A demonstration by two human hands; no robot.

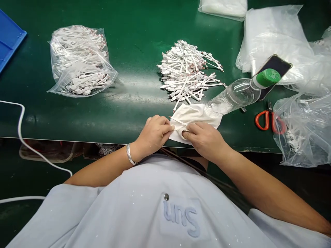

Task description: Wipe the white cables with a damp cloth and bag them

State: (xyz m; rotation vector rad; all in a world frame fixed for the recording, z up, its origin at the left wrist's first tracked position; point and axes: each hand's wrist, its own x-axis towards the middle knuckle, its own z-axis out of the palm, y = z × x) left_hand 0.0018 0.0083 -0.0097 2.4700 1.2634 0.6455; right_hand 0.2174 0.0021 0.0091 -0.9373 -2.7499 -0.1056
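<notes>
A white cloth (190, 111) lies at the front edge of the green table, under both hands. My right hand (208, 140) is closed on a rolled fold of this cloth. One short white cable (178, 120) crosses the cloth, its right end at my right fingertips. My left hand (155, 132) pinches something small and whitish at the cloth's left edge; the fingers mostly hide it. Just behind the cloth is a loose pile of short white cables (184, 70). A clear plastic bottle (232, 96) with a green cap stands on the cloth's right part.
A clear bag (81, 62) of cables lies at left, near a blue bin (10, 38). At right are a phone (275, 67), orange-handled scissors (263, 120), a stack of plastic bags (274, 38) and another filled bag (305, 134). A white cord (20, 127) hangs over the left edge.
</notes>
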